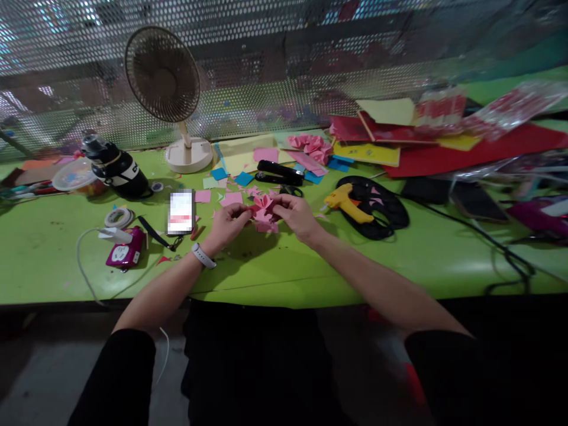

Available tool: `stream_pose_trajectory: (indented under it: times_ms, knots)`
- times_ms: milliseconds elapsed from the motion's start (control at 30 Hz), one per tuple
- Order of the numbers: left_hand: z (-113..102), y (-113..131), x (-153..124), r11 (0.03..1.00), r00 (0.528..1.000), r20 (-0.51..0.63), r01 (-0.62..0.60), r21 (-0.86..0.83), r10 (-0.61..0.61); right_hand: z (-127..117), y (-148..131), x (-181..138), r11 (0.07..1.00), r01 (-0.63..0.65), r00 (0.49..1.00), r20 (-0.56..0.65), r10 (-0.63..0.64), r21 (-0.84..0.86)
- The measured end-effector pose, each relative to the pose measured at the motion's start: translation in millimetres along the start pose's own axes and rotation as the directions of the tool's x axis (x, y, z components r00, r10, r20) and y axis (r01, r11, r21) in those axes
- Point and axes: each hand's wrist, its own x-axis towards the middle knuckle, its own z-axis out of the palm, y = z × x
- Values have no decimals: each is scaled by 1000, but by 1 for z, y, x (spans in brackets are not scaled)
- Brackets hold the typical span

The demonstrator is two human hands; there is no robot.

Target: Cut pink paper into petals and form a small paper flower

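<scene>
Between my two hands, just above the green table (266, 266), is a pink folded paper flower (262, 204). My left hand (229, 223) pinches its left side, thumb and forefinger pressed together. On the opposite side my right hand (295, 216) grips the flower with curled fingers. Pink square sheets and paper scraps (231, 199) lie around and behind my hands. Past them rests a black stapler (279, 173), with black-handled scissors (291, 190) partly hidden behind my right hand. A yellow glue gun (350, 203) lies to the right on a black round item.
A beige fan (189, 155) and a black bottle (118, 168) stand at the back left. Left of my hands are a phone (180, 211), a tape roll (119, 218) and a purple power adapter (126, 251). Finished pink paper flowers (313, 147) and coloured sheets (366, 152) lie behind; cables (492, 248) run at right.
</scene>
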Motion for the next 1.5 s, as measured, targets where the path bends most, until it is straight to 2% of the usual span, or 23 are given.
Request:
stream_pose_trajectory:
  times_ms: [167,300,433,500,600,700,767,833,967,1100,1200,1333,1400,1500]
  knots:
    - [-6,1,3,988,1000,24,11,154,-15,-4,4,3,998,-30,1000,-2,30,-52]
    - [-11,7,5,987,998,26,52,150,-57,-11,1,5,995,-17,1000,-9,17,-95]
    - [-24,14,15,990,990,-109,100,97,-89,-30,-3,16,982,81,987,-125,-103,-171]
    - [-31,14,21,977,977,-151,172,123,-153,-37,-1,21,963,103,977,-156,-145,-249]
    - [-34,8,23,932,958,-138,279,232,-253,-41,4,23,916,127,978,-108,-180,-380]
    - [-33,2,21,859,960,-102,279,430,-261,-38,7,18,854,167,978,-27,-207,-493]
    - [-33,2,20,810,972,-114,235,537,-206,-36,6,14,819,181,978,8,-210,-544]
    - [-35,6,19,813,981,-165,178,554,-102,-36,5,11,804,186,976,15,-215,-564]
    - [-45,21,20,913,949,-294,14,407,117,-38,4,11,812,187,968,-34,-247,-553]
    - [-48,27,19,941,910,-349,-109,320,224,-48,-3,16,825,194,947,-119,-299,-531]
    - [-38,23,14,897,911,-274,-182,403,308,-64,-15,24,841,215,908,-215,-359,-496]
    - [-14,17,-2,736,944,32,-278,618,329,-93,-32,33,884,230,814,-417,-404,-408]
    - [-4,17,-11,650,933,164,-342,679,319,-106,-36,36,915,223,781,-499,-374,-336]
    - [3,18,-20,588,901,276,-428,686,334,-120,-36,40,944,200,774,-549,-315,-261]
